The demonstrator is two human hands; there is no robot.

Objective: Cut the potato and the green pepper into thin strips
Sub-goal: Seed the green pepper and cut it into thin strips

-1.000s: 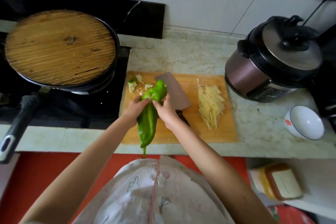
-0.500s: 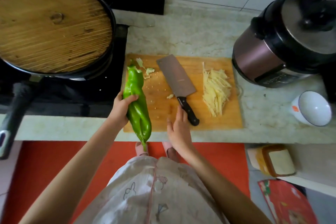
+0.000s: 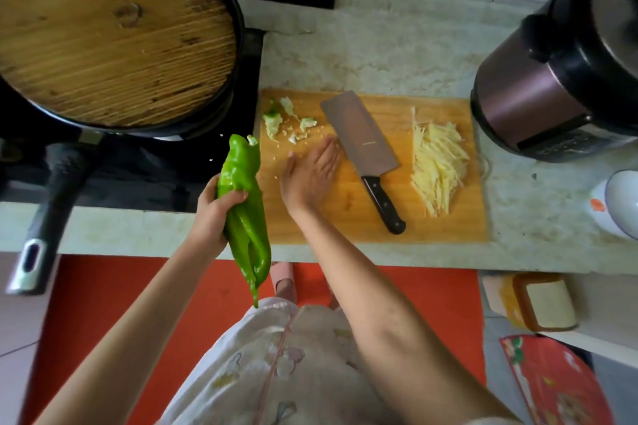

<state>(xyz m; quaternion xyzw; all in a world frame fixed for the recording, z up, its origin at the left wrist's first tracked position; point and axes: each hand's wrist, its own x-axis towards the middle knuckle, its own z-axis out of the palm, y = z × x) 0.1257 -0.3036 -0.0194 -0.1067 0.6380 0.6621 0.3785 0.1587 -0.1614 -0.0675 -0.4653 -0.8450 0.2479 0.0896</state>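
My left hand (image 3: 210,214) grips a long green pepper (image 3: 243,203) by its middle, held over the counter edge just left of the wooden cutting board (image 3: 459,228); its stem end is torn open. My right hand (image 3: 310,172) lies flat with straight fingers on the board's left part, near scattered seeds. A cleaver (image 3: 362,145) with a black handle lies on the board just right of that hand. Pale pepper core pieces (image 3: 286,121) sit in the board's far left corner. A pile of thin potato strips (image 3: 436,162) lies on the board's right side.
A black pan with a wooden lid (image 3: 114,31) stands on the stove at left, its handle (image 3: 48,203) reaching past the counter edge. A pressure cooker (image 3: 566,65) stands at the right, a white bowl (image 3: 621,203) in front of it. A red mat (image 3: 172,286) covers the floor.
My right hand let go of the pepper, then moved forward onto the board's left part beside the cleaver. My left hand carried the pepper off to the left of the board.
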